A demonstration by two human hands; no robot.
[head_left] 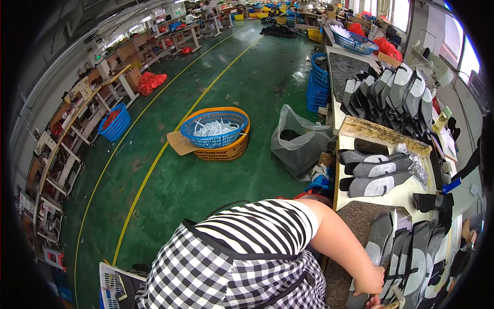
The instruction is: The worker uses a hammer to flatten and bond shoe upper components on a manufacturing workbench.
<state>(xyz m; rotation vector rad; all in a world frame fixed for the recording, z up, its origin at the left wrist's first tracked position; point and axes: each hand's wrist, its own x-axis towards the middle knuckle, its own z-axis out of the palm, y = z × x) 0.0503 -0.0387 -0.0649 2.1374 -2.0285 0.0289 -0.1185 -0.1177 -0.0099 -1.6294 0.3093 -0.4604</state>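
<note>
My left hand (369, 281) is closed, low over the workbench, with its fingers turned down at a flat grey piece (358, 300). What it grips is hidden, though a thin dark shaft shows just below it. Only a few fingers of my right hand (373, 302) show at the lower edge, so its grip cannot be made out. Beside them a pale, worn tool end (397, 297) juts into view. Just right of my hands lie several overlapping long grey pieces with lighter patches (421, 260), resembling shoe uppers. Another long grey piece (379, 234) lies beyond my left hand.
Farther along the bench are three grey pieces (381, 169), a worn board (383, 135) and a thick row of grey pieces (396, 92). A clear plastic bag (298, 147) stands beside the bench. Stacked blue and orange baskets (221, 150) sit on the green floor.
</note>
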